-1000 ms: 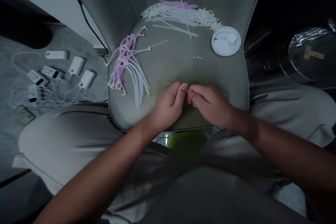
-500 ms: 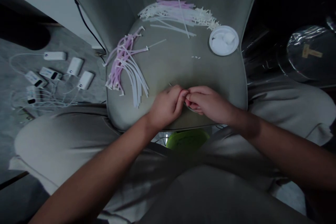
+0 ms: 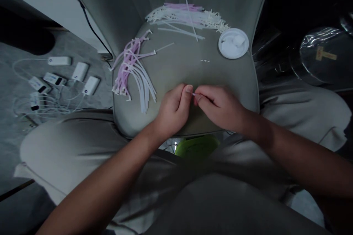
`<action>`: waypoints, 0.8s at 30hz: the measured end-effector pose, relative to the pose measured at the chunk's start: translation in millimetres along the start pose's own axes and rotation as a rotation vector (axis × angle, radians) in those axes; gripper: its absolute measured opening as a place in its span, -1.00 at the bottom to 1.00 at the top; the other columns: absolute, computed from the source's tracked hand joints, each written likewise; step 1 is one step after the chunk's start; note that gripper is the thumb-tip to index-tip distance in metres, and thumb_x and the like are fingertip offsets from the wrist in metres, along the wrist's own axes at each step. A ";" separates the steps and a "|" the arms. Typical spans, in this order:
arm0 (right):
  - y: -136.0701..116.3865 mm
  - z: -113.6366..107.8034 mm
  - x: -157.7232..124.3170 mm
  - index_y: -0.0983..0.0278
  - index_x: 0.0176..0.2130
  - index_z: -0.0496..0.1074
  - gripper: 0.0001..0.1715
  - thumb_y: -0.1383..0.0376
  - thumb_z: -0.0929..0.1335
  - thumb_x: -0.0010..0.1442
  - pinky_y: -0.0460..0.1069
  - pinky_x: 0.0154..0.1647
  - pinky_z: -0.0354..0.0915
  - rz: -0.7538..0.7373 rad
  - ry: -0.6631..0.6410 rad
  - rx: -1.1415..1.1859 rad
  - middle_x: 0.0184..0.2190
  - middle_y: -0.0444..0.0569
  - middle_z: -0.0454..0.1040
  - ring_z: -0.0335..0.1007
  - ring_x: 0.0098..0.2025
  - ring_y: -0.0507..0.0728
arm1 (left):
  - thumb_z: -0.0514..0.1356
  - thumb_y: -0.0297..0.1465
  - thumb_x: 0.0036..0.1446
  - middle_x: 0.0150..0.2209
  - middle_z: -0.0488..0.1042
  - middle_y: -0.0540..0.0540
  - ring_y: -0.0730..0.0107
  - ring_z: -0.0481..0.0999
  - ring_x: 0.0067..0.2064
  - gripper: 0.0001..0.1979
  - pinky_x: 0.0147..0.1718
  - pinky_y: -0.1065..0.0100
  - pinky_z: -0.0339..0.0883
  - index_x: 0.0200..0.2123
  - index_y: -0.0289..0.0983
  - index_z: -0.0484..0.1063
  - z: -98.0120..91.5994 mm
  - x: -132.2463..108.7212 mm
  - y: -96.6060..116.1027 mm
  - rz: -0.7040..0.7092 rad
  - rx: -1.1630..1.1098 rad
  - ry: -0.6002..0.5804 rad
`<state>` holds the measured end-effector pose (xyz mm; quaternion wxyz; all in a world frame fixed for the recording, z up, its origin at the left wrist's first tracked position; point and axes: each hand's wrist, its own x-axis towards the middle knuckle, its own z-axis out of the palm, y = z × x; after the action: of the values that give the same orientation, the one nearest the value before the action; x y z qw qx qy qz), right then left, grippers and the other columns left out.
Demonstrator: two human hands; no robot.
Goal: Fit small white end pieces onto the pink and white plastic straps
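Work in hand: a thin white plastic strip [image 3: 193, 94] is pinched between both hands over the front middle of the grey-green padded chair seat [image 3: 179, 66].
Done, as far as it shows: a fanned bundle of pink and white strips [image 3: 132, 68] lies on the seat's left side. It looks like a sorted or handled lot, though I cannot tell what was done to it.
Left, as far as it shows: a long heap of white and pink strips [image 3: 187, 18] lies along the back of the seat, and a lone strip [image 3: 164, 47] lies apart from both lots. By this, a good share seems unhandled.
Left hand [image 3: 173, 112]: curled, with the thumb tip [image 3: 188, 90] pressed narrow against the strip's near end.
Right hand [image 3: 217, 106]: curled, with the fingertips [image 3: 199, 97] closed tight on the strip's other end. The two hands almost touch.
Strip's length: mostly hidden by the fingers; only a short bit shows in the gap.
Nearby: a round white dish [image 3: 233, 43] sits at the seat's right back corner. Tiny white bits [image 3: 205, 60] lie between it and the hands.
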<state>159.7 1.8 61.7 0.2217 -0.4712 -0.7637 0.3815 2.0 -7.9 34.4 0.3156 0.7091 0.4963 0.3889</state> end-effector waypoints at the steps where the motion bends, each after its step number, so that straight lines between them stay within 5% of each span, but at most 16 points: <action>1: 0.4 1.1 -0.4 0.30 -0.48 0.33 -0.70 0.33 0.19 0.26 -0.06 -0.38 0.02 -0.011 0.005 -0.012 -0.57 -0.15 0.30 0.18 -0.46 -0.02 | -0.07 -0.30 0.39 -0.57 0.23 0.06 0.52 0.20 -0.52 -0.63 -0.48 0.39 0.10 -0.50 -0.25 0.21 -0.3 -0.3 -0.2 0.001 0.000 -0.003; 13: -8.0 11.0 0.2 0.25 -0.54 0.10 -0.69 0.35 0.20 0.23 -0.04 -0.46 -0.07 -0.023 0.082 -0.016 -0.63 -0.21 0.12 0.01 -0.55 -0.05 | -0.10 -0.24 0.39 -0.53 0.30 0.03 0.49 0.26 -0.48 -0.63 -0.45 0.38 0.13 -0.47 -0.23 0.20 2.6 -6.2 -5.2 0.052 0.079 0.081; 24: -1.6 14.8 -3.3 0.24 -0.54 0.06 -0.69 0.35 0.20 0.22 -0.03 -0.45 -0.10 0.036 0.096 -0.013 -0.62 -0.20 0.11 -0.02 -0.54 -0.04 | -0.11 -0.25 0.38 -0.55 0.30 0.01 0.46 0.26 -0.50 -0.63 -0.47 0.36 0.10 -0.46 -0.23 0.23 6.7 -2.9 -14.6 0.163 0.191 0.036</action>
<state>150.0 -7.1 54.0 0.2482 -0.5041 -0.7461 0.3573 0.6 -6.6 18.2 0.2049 0.7666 0.4777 0.3769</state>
